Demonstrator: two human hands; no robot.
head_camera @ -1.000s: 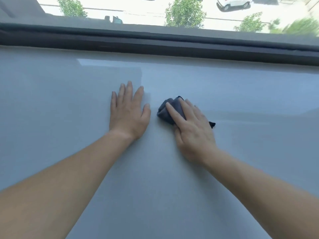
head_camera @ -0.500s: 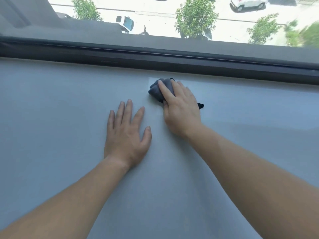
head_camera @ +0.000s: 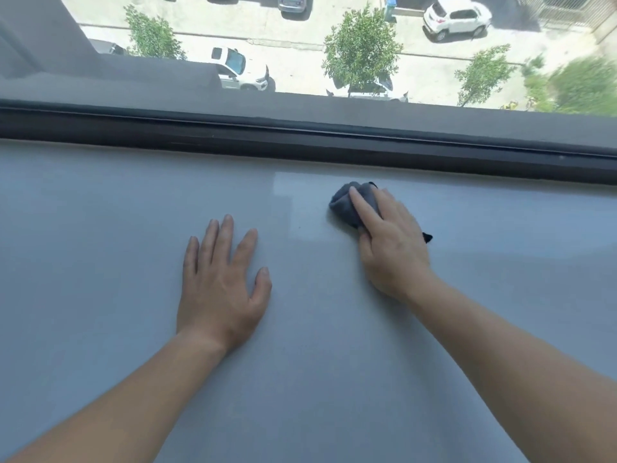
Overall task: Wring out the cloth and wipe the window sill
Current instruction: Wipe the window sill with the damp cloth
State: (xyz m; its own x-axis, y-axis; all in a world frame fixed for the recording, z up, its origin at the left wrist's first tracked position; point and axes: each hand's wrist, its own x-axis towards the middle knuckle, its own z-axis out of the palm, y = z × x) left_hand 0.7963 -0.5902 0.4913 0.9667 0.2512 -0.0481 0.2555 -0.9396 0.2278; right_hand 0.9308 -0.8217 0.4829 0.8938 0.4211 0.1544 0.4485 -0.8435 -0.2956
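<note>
A wide pale grey window sill [head_camera: 100,262] fills the view. My right hand [head_camera: 392,245] lies over a bunched dark grey cloth [head_camera: 344,203] and presses it flat onto the sill with fairly straight fingers, close to the dark window frame. One cloth corner [head_camera: 427,237] pokes out at the hand's right side. My left hand [head_camera: 220,282] rests flat on the sill with spread fingers, to the left of the cloth and nearer to me, touching nothing else.
The dark window frame [head_camera: 300,138] runs across the far edge of the sill. Behind the glass, far below, are a street, parked cars [head_camera: 455,16] and trees [head_camera: 362,50]. A glossy patch [head_camera: 300,192] shows on the sill left of the cloth.
My right hand pushed the cloth away from me toward the window frame, then slid it to the right. My left hand stayed flat on the sill.
</note>
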